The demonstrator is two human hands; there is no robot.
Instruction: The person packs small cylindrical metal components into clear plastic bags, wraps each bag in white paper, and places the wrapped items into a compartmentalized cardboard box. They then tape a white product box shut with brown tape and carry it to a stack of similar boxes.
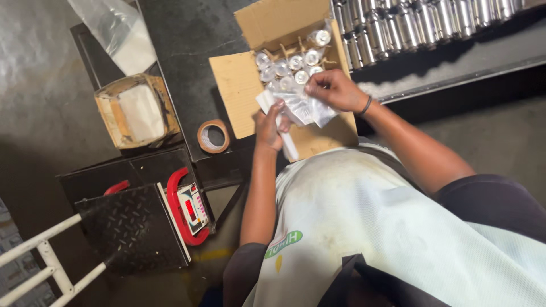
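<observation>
The right hand (333,88) is closed, pinching the top edge of a clear plastic bag (304,108) over the open carton (239,91). The left hand (268,126) grips the bag's lower part together with a white strip (287,145), fingers curled. The bag is crinkled and shiny, held just above the wrapped silver cans (290,65) packed in the carton. A tape roll (213,136) lies near, left of the carton.

A roll of brown tape (213,136) lies left of centre. A red-framed platform scale (142,224) sits near left. Rows of metal cans (421,23) line the far right.
</observation>
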